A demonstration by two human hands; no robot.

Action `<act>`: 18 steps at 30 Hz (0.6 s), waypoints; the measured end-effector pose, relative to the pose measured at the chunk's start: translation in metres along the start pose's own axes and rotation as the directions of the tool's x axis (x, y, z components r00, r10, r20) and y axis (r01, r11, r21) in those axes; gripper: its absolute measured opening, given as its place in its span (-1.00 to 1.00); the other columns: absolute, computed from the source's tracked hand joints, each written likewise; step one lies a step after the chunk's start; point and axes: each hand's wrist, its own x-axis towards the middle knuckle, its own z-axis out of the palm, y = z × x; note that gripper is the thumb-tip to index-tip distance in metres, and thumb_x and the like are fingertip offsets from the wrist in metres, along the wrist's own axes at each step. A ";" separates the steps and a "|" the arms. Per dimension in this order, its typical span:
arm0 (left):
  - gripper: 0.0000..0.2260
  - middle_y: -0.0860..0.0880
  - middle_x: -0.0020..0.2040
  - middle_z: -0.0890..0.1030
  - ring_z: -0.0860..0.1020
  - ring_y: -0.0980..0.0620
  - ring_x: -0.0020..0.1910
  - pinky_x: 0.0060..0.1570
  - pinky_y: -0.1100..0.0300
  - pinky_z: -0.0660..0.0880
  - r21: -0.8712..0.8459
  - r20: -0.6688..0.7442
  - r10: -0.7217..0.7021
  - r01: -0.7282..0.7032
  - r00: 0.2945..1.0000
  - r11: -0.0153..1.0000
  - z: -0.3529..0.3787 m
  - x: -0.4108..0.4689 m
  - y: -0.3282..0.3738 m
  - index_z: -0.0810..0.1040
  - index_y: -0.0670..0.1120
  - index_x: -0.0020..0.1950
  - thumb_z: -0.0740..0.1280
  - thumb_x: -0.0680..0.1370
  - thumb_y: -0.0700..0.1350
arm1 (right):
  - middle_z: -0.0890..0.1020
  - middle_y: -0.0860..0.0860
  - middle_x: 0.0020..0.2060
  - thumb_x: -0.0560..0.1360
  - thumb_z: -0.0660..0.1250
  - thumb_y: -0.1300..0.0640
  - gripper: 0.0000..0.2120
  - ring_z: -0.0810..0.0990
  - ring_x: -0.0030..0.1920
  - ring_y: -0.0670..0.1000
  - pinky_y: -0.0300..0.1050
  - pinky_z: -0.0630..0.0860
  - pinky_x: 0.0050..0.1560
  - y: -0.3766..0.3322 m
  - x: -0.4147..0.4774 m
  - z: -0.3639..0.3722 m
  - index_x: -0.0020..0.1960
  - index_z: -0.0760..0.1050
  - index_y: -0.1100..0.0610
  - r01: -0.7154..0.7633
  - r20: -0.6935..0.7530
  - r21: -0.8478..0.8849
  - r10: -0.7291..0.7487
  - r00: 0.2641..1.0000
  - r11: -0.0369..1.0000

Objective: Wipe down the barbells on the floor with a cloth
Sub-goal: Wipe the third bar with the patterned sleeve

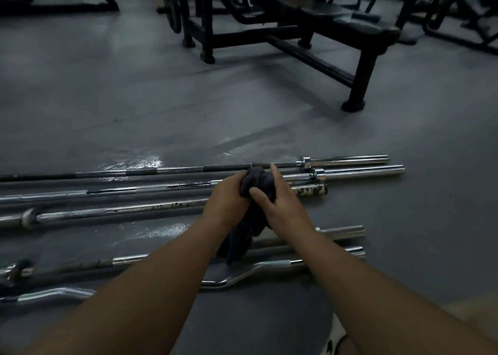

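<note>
Floor (107, 99) is grey rubber with wet shiny patches left of the hands. Black bench (323, 15) stands well beyond the hands, up and to the right, with a weight plate (172, 7) on a rack to its left. Barbells lie side by side across the floor, running left to right. Far barbell (183, 169) is just beyond the fingertips, dark in the middle, chrome sleeve off to the right. Second barbell (361, 172) lies right beside it. Rusty barbell (121, 209) passes under the hands, its spotted end sticking out to their right. Two more straight bars (339, 232) sit nearer than the hands, under the wrists. Curl bar (250, 272), bent chrome, lies nearest, under the forearms. Dark cloth (258, 185) is bunched between both hands, its tail hanging down between the wrists over the near bars. Left hand (226, 201) grips the cloth, fingers curled round it. Right hand (280, 206) pinches the cloth with its thumb, index finger sticking out straight. Cannot tell if the cloth touches a bar.
</note>
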 end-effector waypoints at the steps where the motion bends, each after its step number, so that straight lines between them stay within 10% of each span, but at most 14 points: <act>1: -0.65 0.00 0.06 0.67 0.61 -0.02 0.05 0.02 0.05 0.56 0.014 -0.003 0.016 -0.016 1.000 1.000 0.004 0.002 0.008 0.57 0.09 0.20 0.30 0.48 -0.23 | 0.31 -0.03 0.51 0.38 0.17 -0.53 -0.08 0.33 0.46 0.00 0.04 0.34 0.41 0.001 0.002 -0.007 0.60 -0.03 -0.16 0.007 0.003 0.031 -0.007 1.000 0.999; 13: -0.59 -0.02 0.04 0.62 0.61 -0.02 -0.04 -0.08 -0.06 0.58 -0.010 0.053 0.008 -0.007 0.999 1.000 0.069 0.018 0.010 0.36 0.02 0.28 0.39 0.47 -0.11 | 0.55 -0.03 0.18 0.43 0.29 0.15 -0.53 0.52 0.16 -0.01 0.00 0.48 0.21 0.010 0.028 -0.020 0.34 0.40 -0.01 0.029 -0.177 0.160 0.000 0.984 0.987; 18: -0.61 0.13 -0.03 0.53 0.51 0.28 -0.15 -0.28 0.48 0.39 -0.062 0.160 -0.032 0.043 0.987 0.997 0.118 0.041 -0.021 0.36 -0.01 0.27 0.42 0.51 -0.12 | 0.55 -0.07 0.12 0.46 0.33 0.10 -0.49 0.54 0.05 -0.01 -0.11 0.48 0.06 0.069 0.041 -0.008 0.38 0.30 -0.08 -0.235 -0.205 0.128 0.258 0.944 0.963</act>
